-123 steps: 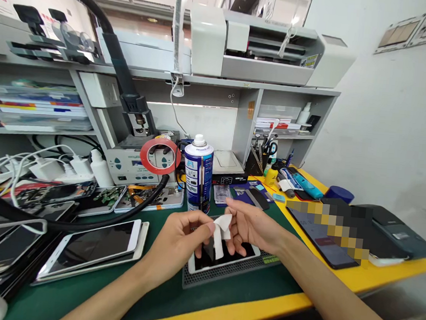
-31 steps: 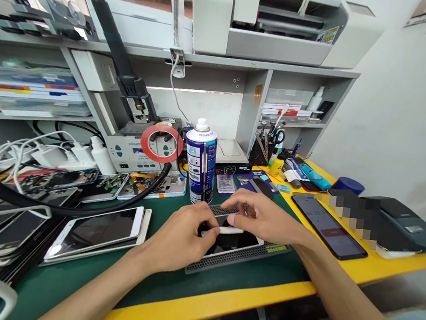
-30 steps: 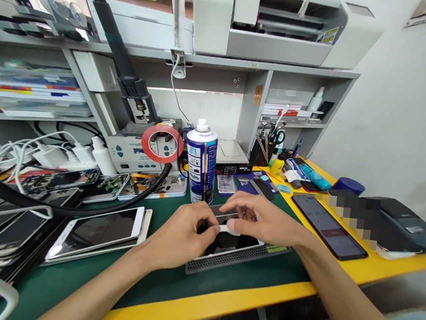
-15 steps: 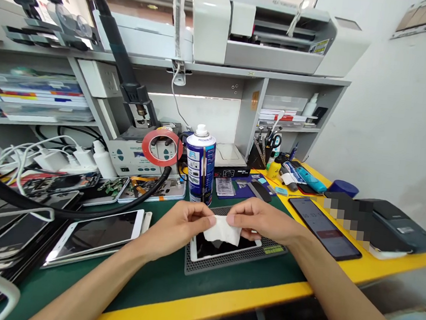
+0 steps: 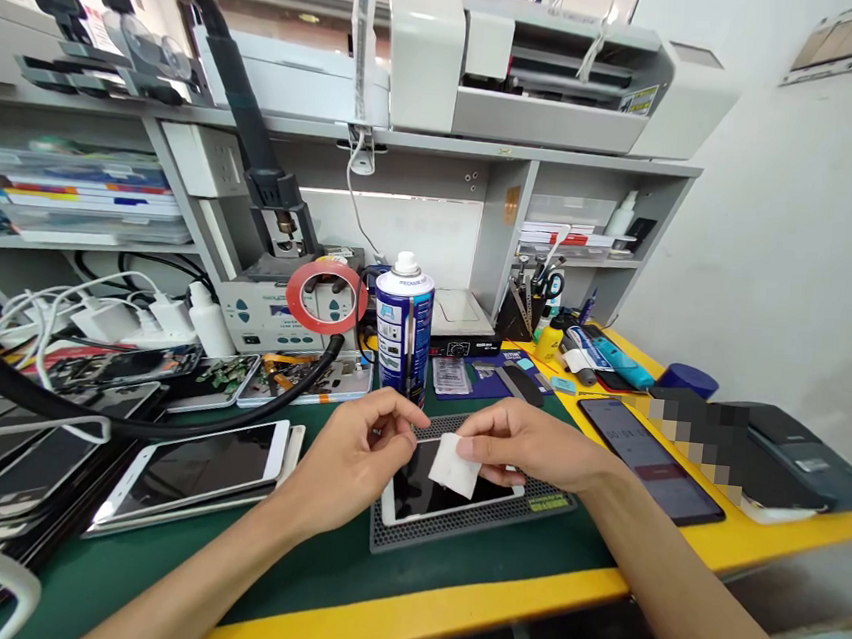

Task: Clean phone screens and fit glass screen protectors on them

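Since the previous frame, the left hand (image 5: 365,459) has let go of the thin white tissue-like sheet (image 5: 455,470), which now hangs from the right hand (image 5: 523,447) alone. The left grip curls loosely, thumb and forefinger slightly apart, nothing visible between them. The right grip is clamped on the sheet's upper right part, probably leaving the rest loose above the white-framed phone with a glossy black screen (image 5: 416,491). That phone lies face up, centre frame, on a grey perforated mat (image 5: 431,535), presumably to limit sliding on the green-topped counter (image 5: 295,588).
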Demonstrator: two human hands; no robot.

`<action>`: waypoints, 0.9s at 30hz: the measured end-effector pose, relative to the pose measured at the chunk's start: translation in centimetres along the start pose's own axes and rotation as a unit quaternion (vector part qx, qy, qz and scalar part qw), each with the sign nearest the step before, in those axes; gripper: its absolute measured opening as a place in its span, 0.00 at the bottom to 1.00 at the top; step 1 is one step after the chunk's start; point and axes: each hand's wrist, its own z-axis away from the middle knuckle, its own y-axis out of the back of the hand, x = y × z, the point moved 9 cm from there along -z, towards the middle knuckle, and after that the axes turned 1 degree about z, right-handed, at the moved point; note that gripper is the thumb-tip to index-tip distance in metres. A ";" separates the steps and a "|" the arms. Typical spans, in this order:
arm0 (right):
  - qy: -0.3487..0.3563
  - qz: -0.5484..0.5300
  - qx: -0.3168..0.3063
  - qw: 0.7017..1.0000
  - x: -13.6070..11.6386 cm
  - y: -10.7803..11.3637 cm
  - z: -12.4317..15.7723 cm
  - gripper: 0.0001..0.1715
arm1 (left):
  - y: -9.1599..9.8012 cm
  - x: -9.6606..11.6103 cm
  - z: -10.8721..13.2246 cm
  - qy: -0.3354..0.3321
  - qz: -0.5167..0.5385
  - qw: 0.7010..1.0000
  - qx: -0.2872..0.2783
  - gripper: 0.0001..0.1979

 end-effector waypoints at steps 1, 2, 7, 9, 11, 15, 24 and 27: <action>0.001 0.002 -0.001 1.000 0.0 0.0 0.0 0.24 | -0.3 0.0 0.1 0.005 0.000 1.000 -0.018 0.08; 0.002 0.005 -0.003 1.000 0.0 -0.1 -0.1 0.24 | -0.7 0.1 0.2 0.012 0.000 0.999 -0.037 0.09; -0.001 0.018 -0.004 1.000 0.2 -0.3 -0.3 0.27 | -2.1 0.0 0.1 0.046 0.004 0.995 -0.090 0.15; -0.001 0.022 -0.002 1.000 0.3 -0.3 -0.3 0.27 | -2.1 -0.3 -0.1 0.051 0.022 0.995 -0.078 0.15; 0.000 0.027 -0.001 1.000 0.4 -0.3 -0.3 0.27 | -2.0 -0.6 -0.4 0.053 0.050 0.995 -0.064 0.15; -0.006 0.038 -0.012 0.999 0.4 -0.4 -0.1 0.28 | -1.8 -1.4 -0.4 0.074 0.053 0.994 -0.052 0.16; -0.018 0.054 0.014 0.998 -0.6 -0.1 0.4 0.24 | -1.7 -1.9 -0.2 0.112 0.066 0.990 -0.059 0.20; -0.021 0.111 0.090 0.990 -0.6 1.3 0.3 0.20 | -1.5 -2.0 -0.3 0.113 0.081 0.989 -0.049 0.18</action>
